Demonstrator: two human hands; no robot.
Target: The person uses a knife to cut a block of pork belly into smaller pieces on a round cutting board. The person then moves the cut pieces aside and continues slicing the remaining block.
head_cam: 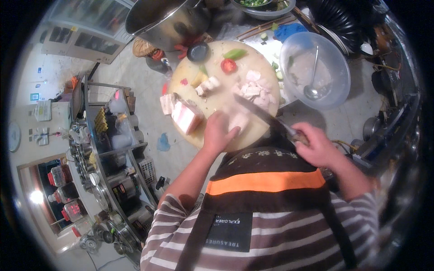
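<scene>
A round cutting board [217,98] lies before me. My left hand [218,132] rests on its near part, fingers against a pale piece of meat [238,122]. In my right hand [312,140] is the handle of a large knife [259,111], its blurred blade reaching over the board just beyond that piece. Sliced pale meat [256,90] is heaped at the board's right. To the left sits a block of fatty pork [185,118]. Farther back are a cut tomato [229,66], a green pepper piece [235,54], a small dark bowl [198,51] and some whitish chunks [207,86].
A translucent plastic bowl [291,86] with a metal ladle [312,90] stands right of the board. Behind are a large steel pot [166,28], a blue cloth [288,31] and wooden chopsticks [262,27]. A metal shelf rack [123,149] with kitchenware stands at left.
</scene>
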